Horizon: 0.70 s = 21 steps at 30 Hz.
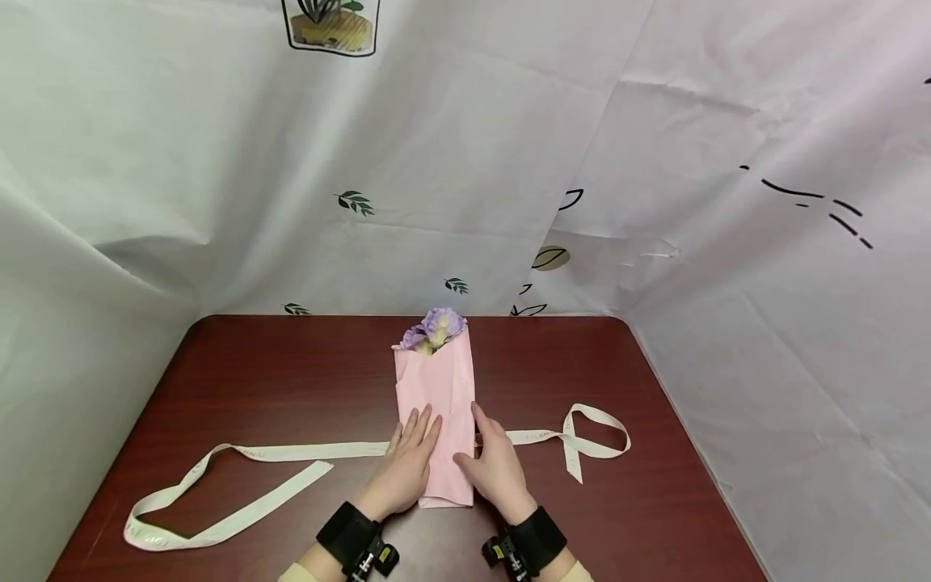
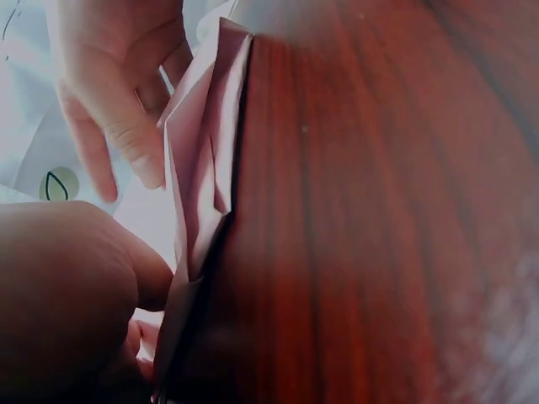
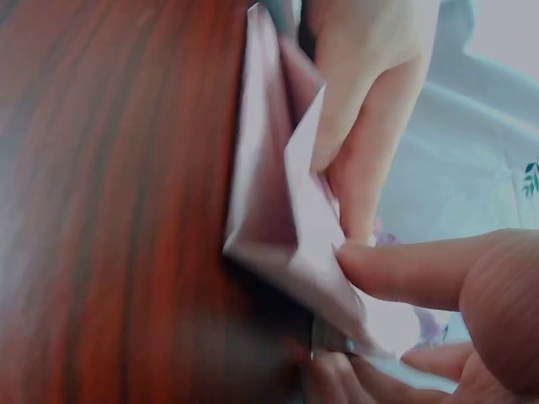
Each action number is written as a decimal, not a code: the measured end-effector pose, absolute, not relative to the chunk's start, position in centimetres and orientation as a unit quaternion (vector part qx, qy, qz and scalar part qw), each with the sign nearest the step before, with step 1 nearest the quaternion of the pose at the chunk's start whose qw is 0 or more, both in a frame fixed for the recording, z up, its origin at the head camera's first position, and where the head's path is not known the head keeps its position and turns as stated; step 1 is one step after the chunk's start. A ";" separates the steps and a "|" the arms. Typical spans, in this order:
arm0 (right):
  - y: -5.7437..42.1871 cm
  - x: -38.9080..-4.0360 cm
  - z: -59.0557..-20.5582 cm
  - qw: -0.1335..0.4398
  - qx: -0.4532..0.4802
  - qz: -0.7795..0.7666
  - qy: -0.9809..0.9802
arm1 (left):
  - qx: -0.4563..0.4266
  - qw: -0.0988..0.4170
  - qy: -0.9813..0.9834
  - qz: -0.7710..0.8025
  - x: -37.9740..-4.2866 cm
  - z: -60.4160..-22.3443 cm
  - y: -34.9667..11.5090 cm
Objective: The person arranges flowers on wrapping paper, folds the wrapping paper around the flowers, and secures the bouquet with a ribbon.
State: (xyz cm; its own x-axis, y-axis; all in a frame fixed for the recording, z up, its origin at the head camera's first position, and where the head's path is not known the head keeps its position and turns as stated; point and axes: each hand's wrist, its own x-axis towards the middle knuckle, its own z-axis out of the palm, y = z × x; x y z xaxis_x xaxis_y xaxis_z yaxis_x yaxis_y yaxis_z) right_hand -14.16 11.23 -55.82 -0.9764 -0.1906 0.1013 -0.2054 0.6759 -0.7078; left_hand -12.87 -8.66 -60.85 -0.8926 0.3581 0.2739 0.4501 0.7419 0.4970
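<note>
A flat pink paper wrap (image 1: 435, 384) lies upright in the head view, with purple flowers (image 1: 444, 325) showing at its far end. My left hand (image 1: 402, 473) rests on the wrap's lower left part, fingers extended over the paper. At the lower right edge, my right hand (image 1: 500, 470) holds the wrap: the thumb is on top and the other fingers are along and partly beneath the side. The folded near end of the paper (image 3: 259, 160) gapes in the right wrist view. A white ribbon (image 1: 316, 451) runs across beneath the wrap; its middle is hidden.
The ribbon's long left end bends back on itself on the dark red table (image 1: 291, 380); its shorter right end (image 1: 598, 449) forms a loop. A pale printed curtain (image 1: 451, 162) hangs behind the table and along both sides.
</note>
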 end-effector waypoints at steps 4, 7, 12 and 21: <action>12.0 -14.2 -56.2 0.006 0.138 0.380 -0.914 | -0.210 0.075 -0.938 -0.265 -12.7 -60.6 -8.7; 12.6 -14.4 -56.6 -0.012 0.142 0.399 -0.906 | -0.205 0.075 -0.942 -0.256 -12.5 -60.3 -8.7; 12.9 -14.9 -56.9 -0.025 0.142 0.412 -0.900 | -0.191 0.069 -0.947 -0.249 -12.3 -60.1 -9.1; 12.3 -14.7 -57.1 -0.020 0.134 0.365 -0.921 | -0.198 0.061 -0.947 -0.246 -11.6 -59.0 -9.3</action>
State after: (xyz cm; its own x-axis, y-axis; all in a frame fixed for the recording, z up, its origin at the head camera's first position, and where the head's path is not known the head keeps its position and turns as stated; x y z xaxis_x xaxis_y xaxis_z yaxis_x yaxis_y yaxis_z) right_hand -14.68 12.29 -57.11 -0.9630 -0.2623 0.0610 -0.2331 0.6980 -0.6771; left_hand -11.59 -9.28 -58.96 -0.9142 0.3452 0.2120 0.4048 0.8010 0.4411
